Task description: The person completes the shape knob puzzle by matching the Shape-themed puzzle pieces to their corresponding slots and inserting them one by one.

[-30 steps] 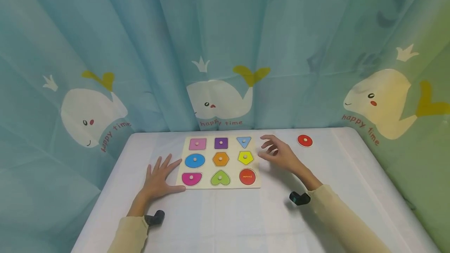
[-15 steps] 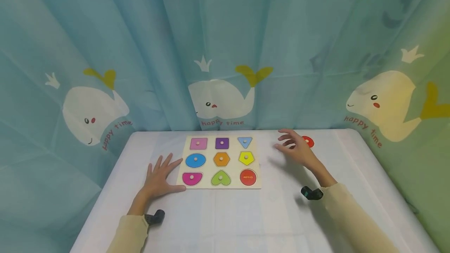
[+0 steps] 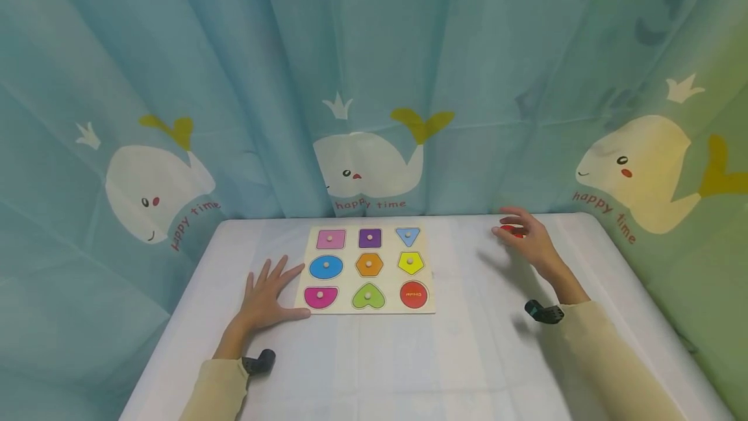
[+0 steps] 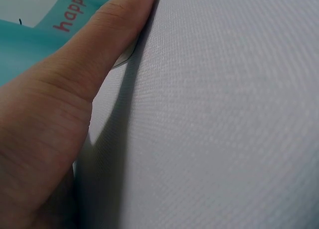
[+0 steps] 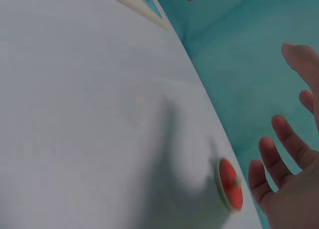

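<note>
A wooden shape puzzle board [image 3: 390, 281] lies on the table in the head view, with several knobbed pieces in it. Its near right recess, a red circle [image 3: 413, 294], holds no piece. My left hand [image 3: 261, 304] lies with spread fingers at the board's left edge, thumb and a fingertip touching it. In the left wrist view the thumb [image 4: 94, 49] reaches the board's corner. At the far right lies a red round puzzle piece [image 5: 230, 185] with a small knob. My right hand [image 3: 534, 242] hovers over it with loosely bent fingers, apart from it, partly covering it in the head view.
A white cloth covers the table [image 3: 374, 362]. Behind its far edge hangs a blue-green curtain [image 3: 374, 31] printed with whales. Small black cameras sit at both wrists, the right wrist camera [image 3: 545, 312] raised above the cloth.
My right hand has moved right, away from the board's right side to above the red round piece. The left hand has stayed at the board's left edge.
</note>
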`<action>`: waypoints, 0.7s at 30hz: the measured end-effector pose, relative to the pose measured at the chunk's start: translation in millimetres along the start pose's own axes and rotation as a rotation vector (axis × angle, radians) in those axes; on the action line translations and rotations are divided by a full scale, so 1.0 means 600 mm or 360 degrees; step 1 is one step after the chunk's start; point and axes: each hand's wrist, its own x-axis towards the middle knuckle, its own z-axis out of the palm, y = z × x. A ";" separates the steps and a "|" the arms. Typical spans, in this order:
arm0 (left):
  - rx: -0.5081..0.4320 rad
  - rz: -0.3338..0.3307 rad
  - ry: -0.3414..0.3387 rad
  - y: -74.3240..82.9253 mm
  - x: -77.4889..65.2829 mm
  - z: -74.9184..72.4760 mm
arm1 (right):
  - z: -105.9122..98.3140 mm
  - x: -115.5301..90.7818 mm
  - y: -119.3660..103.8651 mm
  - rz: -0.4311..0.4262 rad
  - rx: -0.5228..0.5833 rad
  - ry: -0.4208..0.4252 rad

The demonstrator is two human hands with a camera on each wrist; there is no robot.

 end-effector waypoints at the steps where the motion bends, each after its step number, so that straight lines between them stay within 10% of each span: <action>1: -0.0001 0.0001 0.0004 0.000 -0.001 0.000 | -0.003 0.002 0.010 0.0023 -0.0007 0.0009; 21: -0.0026 -0.0007 -0.0016 0.004 0.000 -0.004 | -0.031 -0.003 0.074 0.0240 -0.0054 0.0095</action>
